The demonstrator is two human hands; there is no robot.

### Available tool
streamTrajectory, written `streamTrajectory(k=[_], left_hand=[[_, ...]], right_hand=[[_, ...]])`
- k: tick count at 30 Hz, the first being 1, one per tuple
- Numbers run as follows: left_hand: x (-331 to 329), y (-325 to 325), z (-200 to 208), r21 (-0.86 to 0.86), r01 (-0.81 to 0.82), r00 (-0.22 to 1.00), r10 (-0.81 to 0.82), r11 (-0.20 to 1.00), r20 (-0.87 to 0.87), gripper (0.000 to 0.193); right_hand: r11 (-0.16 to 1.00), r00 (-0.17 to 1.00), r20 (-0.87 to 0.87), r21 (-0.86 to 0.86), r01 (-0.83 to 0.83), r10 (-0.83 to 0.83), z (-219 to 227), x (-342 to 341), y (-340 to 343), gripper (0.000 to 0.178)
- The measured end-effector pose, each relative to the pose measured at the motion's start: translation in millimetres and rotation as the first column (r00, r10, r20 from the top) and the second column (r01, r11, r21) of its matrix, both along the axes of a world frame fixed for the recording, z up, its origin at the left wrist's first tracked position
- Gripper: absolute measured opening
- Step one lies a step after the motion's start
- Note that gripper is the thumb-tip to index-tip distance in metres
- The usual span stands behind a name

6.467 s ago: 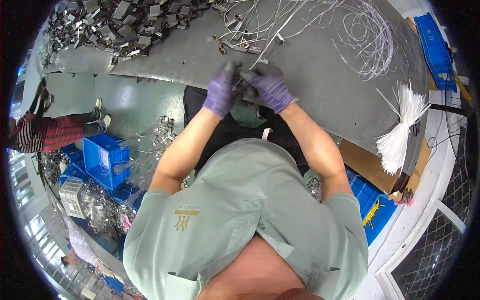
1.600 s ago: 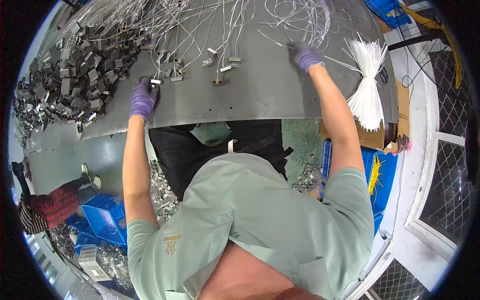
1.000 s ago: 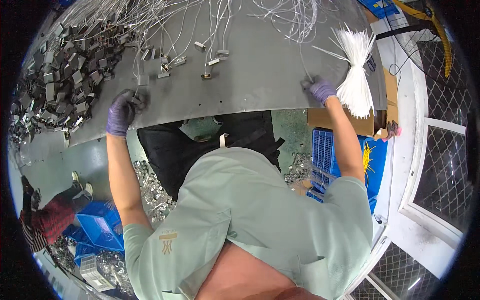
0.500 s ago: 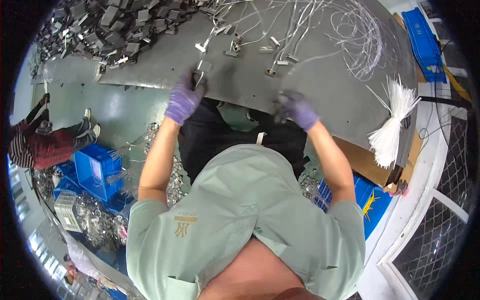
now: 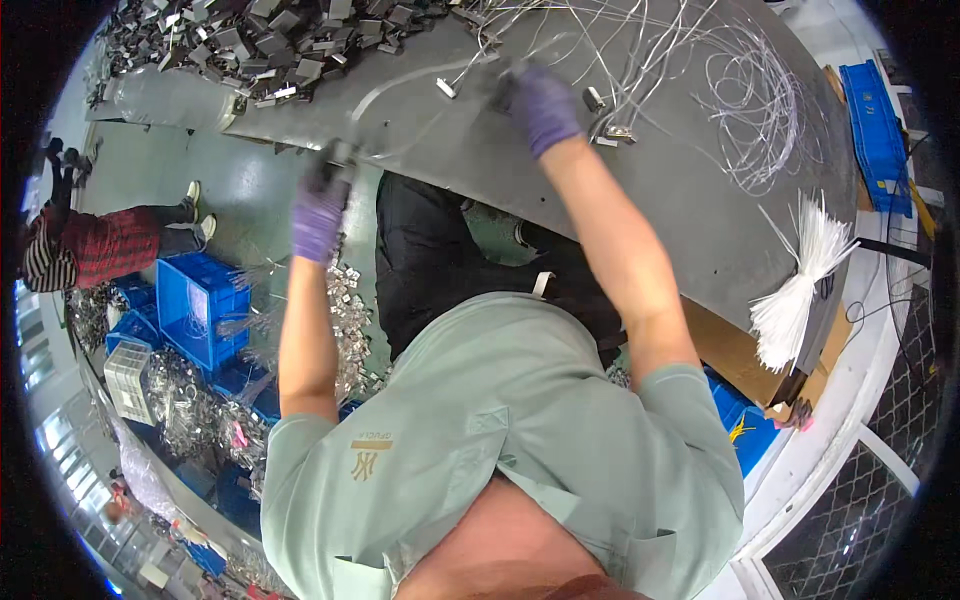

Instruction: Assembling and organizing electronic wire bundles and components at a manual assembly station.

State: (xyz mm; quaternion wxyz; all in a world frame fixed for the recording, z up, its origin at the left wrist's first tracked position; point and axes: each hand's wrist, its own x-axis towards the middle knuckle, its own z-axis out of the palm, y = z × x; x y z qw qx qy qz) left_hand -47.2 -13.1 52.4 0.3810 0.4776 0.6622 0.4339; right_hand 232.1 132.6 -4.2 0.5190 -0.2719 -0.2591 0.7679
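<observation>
My left hand [image 5: 322, 205], in a purple glove with dark fingers, is out past the table's left front edge. Its fingers are closed round a small grey cable connector [image 5: 343, 153], blurred by motion. From near there a pale cable [image 5: 385, 92] arcs over the tabletop. My right hand [image 5: 540, 105], gloved alike, reaches over the table among the cables; its fingertips are smeared, so what they hold is unclear. Left of it lies a silver connector [image 5: 446, 88] on its cable. To its right are another connector [image 5: 594, 98] and a cluster of connector ends [image 5: 618, 134].
A heap of dark connector housings [image 5: 290, 45] covers the far left of the grey table [image 5: 690, 220]. Coiled clear cable [image 5: 755, 110] and a white bundle of strips [image 5: 800, 290] lie right. Blue crates [image 5: 205, 310] stand on the floor at left, near another person [image 5: 115, 240].
My left hand has moved left and down, past the table edge, with the connector. My right hand has gone up and left from the front edge to the cables. The view has shifted slightly.
</observation>
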Motion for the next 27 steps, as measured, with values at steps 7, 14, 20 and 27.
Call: streamTrajectory(k=[7, 14, 20, 27], left_hand=[[-48, 68, 27, -0.027, -0.011, 0.998, 0.013, 1.000, 0.053, 0.049], [45, 46, -18, 0.078, 0.190, 0.792, -0.105, 0.979, -0.601, 0.065], [74, 9, 18, 0.083, 0.426, 0.635, -0.233, 0.901, -0.736, 0.061], [30, -47, 15, 0.091, 0.106, 0.988, -0.095, 0.990, -0.122, 0.049]], right_hand=[[0.987, 0.943, 0.293, 0.095, 0.133, -0.156, 50, 13, 3, 0.033], [0.935, 0.708, 0.610, -0.231, -0.270, 0.356, -23, -30, -86, 0.030], [0.891, 0.743, 0.624, 0.446, -0.088, -0.240, -69, -74, -97, 0.025], [0.739, 0.337, 0.791, 0.604, -0.299, -0.510, 29, -40, -39, 0.013]])
